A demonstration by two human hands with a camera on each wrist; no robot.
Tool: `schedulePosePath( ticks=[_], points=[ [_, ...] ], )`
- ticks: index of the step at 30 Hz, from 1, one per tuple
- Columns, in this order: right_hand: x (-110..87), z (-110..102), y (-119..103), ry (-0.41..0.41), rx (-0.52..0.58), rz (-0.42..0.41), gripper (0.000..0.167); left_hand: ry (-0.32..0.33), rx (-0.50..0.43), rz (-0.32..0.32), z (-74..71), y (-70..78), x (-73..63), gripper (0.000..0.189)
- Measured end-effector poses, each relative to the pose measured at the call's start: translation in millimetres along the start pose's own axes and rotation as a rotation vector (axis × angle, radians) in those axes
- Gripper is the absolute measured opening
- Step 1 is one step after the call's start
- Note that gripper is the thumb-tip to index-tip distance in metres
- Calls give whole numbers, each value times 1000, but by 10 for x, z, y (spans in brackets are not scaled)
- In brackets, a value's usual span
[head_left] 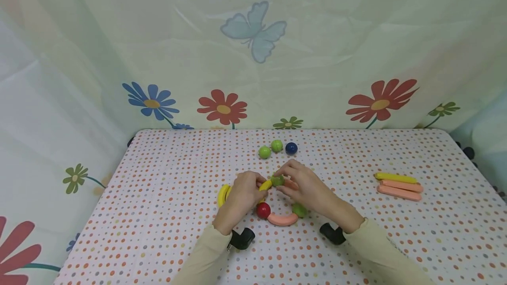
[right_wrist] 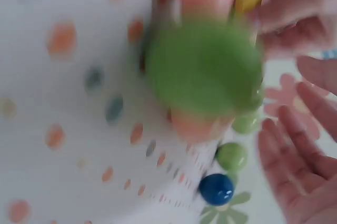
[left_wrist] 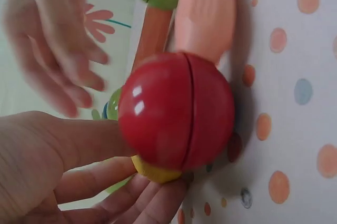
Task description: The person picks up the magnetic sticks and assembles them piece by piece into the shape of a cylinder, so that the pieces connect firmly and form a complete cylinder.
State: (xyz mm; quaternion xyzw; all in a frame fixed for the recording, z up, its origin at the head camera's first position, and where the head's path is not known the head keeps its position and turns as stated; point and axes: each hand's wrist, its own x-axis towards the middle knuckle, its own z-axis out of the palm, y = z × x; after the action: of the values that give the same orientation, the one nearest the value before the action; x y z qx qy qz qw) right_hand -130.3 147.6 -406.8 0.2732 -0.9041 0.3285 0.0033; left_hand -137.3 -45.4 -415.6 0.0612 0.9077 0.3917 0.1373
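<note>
- Pinching the yellow stick (head_left: 266, 185) between thumb and fingers, the left hand (head_left: 244, 190) works beside the red ball (head_left: 263, 210) on a ring of balls and sticks.
- The right hand (head_left: 306, 186), fingers loosely spread, appears to hold nothing beside the top green ball (head_left: 278, 180).
- The ring lies mid-table: the lower pink stick (head_left: 283, 219) runs from the red ball to the side green ball (head_left: 299, 210); the yellow stick reaches the top one.
- At risk, in this view: the joints. A tug or twist from the left hand could part the yellow stick from either ball.
- A nudge by the right fingers could roll the top green ball out of line, and a brushing wrist could shift the rest.
- Behind the ring sit a blue ball (head_left: 291, 148) and two loose green balls (head_left: 264, 151); spare sticks (head_left: 400, 192) lie to the right.
- The setting: a table in dotted cloth (head_left: 166, 179), backed by a pale curtain (head_left: 325, 47) of printed flowers and a butterfly (head_left: 255, 32).
</note>
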Motion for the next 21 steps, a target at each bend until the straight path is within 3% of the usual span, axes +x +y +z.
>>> schedulePosePath(
  ticks=[4, 7, 12, 21],
  points=[
    [103, 2, 112, -94, 28, 82, 28, 0, 29, 18, 12, -7, 3, 25],
    [136, 32, 172, -102, 51, 102, 28, 7, 39, 35, 20, -10, -1, 25],
    [176, 52, 189, -80, 17, 76, 27, 24, 40, 51, 27, -16, -5, 23],
    [197, -6, 111, -131, -121, -3, 26, 55, 38, 68, 28, -35, -8, 18]
  ],
)
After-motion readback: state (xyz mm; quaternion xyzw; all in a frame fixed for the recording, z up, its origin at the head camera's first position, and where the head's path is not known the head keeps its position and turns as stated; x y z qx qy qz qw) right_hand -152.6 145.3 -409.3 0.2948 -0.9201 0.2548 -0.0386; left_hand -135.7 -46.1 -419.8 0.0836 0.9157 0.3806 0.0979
